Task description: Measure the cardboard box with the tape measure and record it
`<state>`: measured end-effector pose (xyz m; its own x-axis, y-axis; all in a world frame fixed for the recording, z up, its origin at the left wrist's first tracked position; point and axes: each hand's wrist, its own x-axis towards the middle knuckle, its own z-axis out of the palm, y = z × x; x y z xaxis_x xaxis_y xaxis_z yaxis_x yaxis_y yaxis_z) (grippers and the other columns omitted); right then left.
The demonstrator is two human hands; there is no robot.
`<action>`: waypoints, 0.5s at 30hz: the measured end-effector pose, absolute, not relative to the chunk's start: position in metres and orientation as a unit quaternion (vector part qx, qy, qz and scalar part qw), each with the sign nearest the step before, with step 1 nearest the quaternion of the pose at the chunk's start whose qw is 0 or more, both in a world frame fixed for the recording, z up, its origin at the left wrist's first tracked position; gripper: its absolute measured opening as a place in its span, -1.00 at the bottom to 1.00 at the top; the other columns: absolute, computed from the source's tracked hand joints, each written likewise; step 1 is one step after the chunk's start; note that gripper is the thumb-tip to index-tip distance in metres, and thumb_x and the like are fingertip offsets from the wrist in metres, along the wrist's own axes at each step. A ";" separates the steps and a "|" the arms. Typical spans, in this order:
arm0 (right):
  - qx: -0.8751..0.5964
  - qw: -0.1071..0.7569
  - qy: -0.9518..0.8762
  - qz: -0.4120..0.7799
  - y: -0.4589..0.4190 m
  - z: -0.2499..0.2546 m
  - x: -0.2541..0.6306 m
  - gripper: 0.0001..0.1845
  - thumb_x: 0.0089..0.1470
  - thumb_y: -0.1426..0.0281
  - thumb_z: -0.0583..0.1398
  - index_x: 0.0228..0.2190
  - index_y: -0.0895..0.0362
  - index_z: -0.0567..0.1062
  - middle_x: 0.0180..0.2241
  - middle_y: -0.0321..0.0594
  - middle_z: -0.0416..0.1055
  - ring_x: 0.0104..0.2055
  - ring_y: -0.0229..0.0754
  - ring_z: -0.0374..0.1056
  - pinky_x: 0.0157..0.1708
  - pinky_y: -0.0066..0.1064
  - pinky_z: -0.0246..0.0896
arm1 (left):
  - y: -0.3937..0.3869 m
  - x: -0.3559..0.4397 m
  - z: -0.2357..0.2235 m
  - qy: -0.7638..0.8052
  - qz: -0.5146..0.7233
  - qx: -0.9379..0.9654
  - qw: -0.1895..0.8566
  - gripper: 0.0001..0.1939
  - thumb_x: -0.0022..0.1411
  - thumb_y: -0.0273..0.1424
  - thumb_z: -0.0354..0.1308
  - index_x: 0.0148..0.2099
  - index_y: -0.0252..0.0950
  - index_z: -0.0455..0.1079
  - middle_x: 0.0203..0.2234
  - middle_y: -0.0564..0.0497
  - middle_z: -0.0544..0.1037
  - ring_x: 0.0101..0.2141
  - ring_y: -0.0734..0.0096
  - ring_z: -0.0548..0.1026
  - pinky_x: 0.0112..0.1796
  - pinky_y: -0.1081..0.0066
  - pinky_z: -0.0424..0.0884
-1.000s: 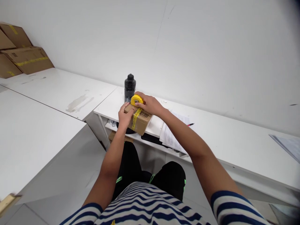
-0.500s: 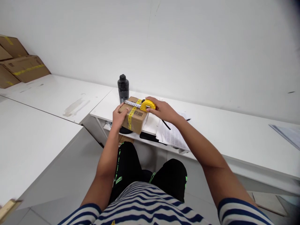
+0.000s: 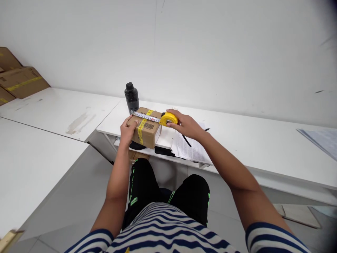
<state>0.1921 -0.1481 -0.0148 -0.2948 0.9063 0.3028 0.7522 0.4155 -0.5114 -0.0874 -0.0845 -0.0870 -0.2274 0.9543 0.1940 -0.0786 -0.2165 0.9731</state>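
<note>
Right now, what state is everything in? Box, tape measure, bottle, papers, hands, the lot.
Box: closed, yellow-taped
Tape measure: blade out across the box's top
Left hand: gripping the box's left end
Right hand: closed around the tape measure
Bottle: upright, cap on
Near papers: lying flat, partly hidden by the right arm
Right-hand papers: lying flat
Stacked boxes: yellow-taped

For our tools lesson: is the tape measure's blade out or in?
Out: the numbered blade crosses the box from the yellow case in the right hand.
</note>
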 end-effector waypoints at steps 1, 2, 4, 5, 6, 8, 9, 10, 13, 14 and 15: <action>-0.524 0.281 -0.792 0.137 -0.148 -0.014 0.191 -0.33 0.21 0.03 0.11 0.29 -0.07 0.24 0.07 -0.15 0.49 -0.21 -0.03 0.44 -0.17 -0.14 0.34 | -0.085 -0.087 -0.087 0.473 0.625 0.466 0.412 -0.36 -0.01 -0.20 0.39 0.13 -0.32 0.49 -0.07 -0.14 0.63 -0.13 0.21 0.59 0.00 0.24 0.51; -0.526 0.280 -0.792 0.137 -0.147 -0.013 0.189 -0.32 0.21 0.03 0.11 0.29 -0.06 0.24 0.06 -0.16 0.49 -0.21 -0.03 0.44 -0.17 -0.14 0.34 | -0.084 -0.087 -0.087 0.473 0.624 0.466 0.411 -0.36 0.00 -0.21 0.39 0.13 -0.32 0.49 -0.07 -0.14 0.63 -0.12 0.21 0.59 0.00 0.23 0.51; -0.529 0.277 -0.792 0.131 -0.145 -0.010 0.184 -0.32 0.20 0.03 0.11 0.29 -0.06 0.23 0.06 -0.16 0.49 -0.20 -0.01 0.45 -0.16 -0.14 0.34 | -0.084 -0.087 -0.089 0.472 0.625 0.466 0.411 -0.36 0.01 -0.21 0.38 0.14 -0.33 0.48 -0.06 -0.15 0.62 -0.12 0.21 0.59 0.00 0.23 0.50; -0.531 0.274 -0.792 0.126 -0.143 -0.009 0.181 -0.32 0.21 0.04 0.11 0.30 -0.06 0.23 0.06 -0.16 0.50 -0.19 0.00 0.45 -0.16 -0.14 0.34 | -0.083 -0.087 -0.090 0.471 0.626 0.465 0.412 -0.36 0.01 -0.21 0.38 0.14 -0.33 0.48 -0.05 -0.16 0.62 -0.12 0.21 0.59 0.00 0.22 0.50; -0.533 0.270 -0.793 0.120 -0.140 -0.007 0.177 -0.31 0.21 0.03 0.11 0.30 -0.07 0.23 0.05 -0.16 0.50 -0.17 0.01 0.46 -0.15 -0.14 0.34 | -0.083 -0.087 -0.091 0.470 0.626 0.464 0.413 -0.36 0.02 -0.21 0.38 0.15 -0.33 0.47 -0.05 -0.16 0.62 -0.12 0.20 0.59 0.00 0.22 0.50; -0.535 0.259 -0.797 0.105 -0.134 -0.006 0.167 -0.30 0.20 0.02 0.11 0.30 -0.08 0.23 0.03 -0.17 0.52 -0.14 0.05 0.47 -0.16 -0.15 0.34 | -0.083 -0.087 -0.092 0.469 0.627 0.465 0.414 -0.35 0.02 -0.20 0.38 0.16 -0.33 0.47 -0.05 -0.18 0.62 -0.12 0.19 0.59 0.00 0.20 0.50; -0.534 0.253 -0.801 0.098 -0.130 -0.005 0.161 -0.30 0.20 0.01 0.11 0.30 -0.09 0.23 0.01 -0.18 0.53 -0.13 0.06 0.47 -0.16 -0.15 0.33 | -0.084 -0.087 -0.092 0.468 0.627 0.466 0.413 -0.35 0.03 -0.20 0.37 0.16 -0.34 0.47 -0.04 -0.18 0.61 -0.11 0.18 0.59 0.00 0.20 0.50; -0.532 0.245 -0.805 0.093 -0.126 -0.004 0.154 -0.30 0.20 0.01 0.11 0.30 -0.09 0.23 0.00 -0.18 0.54 -0.12 0.07 0.48 -0.16 -0.16 0.33 | -0.085 -0.086 -0.092 0.467 0.627 0.468 0.412 -0.36 0.03 -0.21 0.37 0.16 -0.34 0.47 -0.03 -0.19 0.61 -0.10 0.18 0.59 0.00 0.20 0.50; -0.529 0.226 -0.813 0.086 -0.111 -0.001 0.130 -0.29 0.20 0.02 0.11 0.32 -0.08 0.20 0.00 -0.17 0.54 -0.10 0.10 0.48 -0.17 -0.17 0.32 | -0.088 -0.085 -0.091 0.465 0.624 0.471 0.414 -0.37 0.04 -0.23 0.36 0.16 -0.34 0.46 0.01 -0.18 0.59 -0.06 0.16 0.57 0.01 0.21 0.50; -0.532 0.220 -0.813 0.085 -0.106 0.000 0.122 -0.27 0.20 0.03 0.11 0.33 -0.06 0.18 -0.01 -0.16 0.55 -0.09 0.11 0.48 -0.17 -0.17 0.32 | -0.089 -0.085 -0.091 0.465 0.622 0.471 0.418 -0.37 0.05 -0.23 0.36 0.16 -0.33 0.46 0.02 -0.17 0.59 -0.04 0.16 0.57 0.01 0.21 0.49; -0.535 0.214 -0.813 0.083 -0.101 0.001 0.114 -0.25 0.20 0.02 0.12 0.34 -0.05 0.16 -0.02 -0.13 0.55 -0.09 0.13 0.48 -0.18 -0.17 0.32 | -0.089 -0.085 -0.091 0.464 0.621 0.471 0.421 -0.38 0.05 -0.23 0.35 0.16 -0.32 0.46 0.02 -0.16 0.59 -0.04 0.16 0.56 0.01 0.22 0.49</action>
